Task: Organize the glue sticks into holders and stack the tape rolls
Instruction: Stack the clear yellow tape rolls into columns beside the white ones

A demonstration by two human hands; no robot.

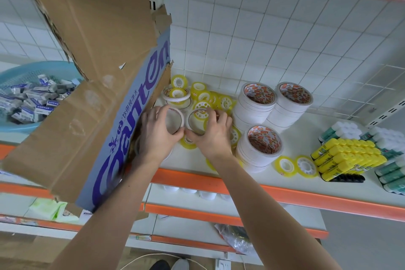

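My left fingers [173, 131] curl around a white tape ring [174, 119]; my right fingers [215, 117] grasp another ring [197, 121] touching it. A box [92, 85] crowds the left, white stacks [257, 116] the right. Glue sticks [348, 159] lie near the shelf [285, 193] edge.

A torn cardboard box [92, 85] leans beside a blue basket [13, 126] of erasers [35, 98].
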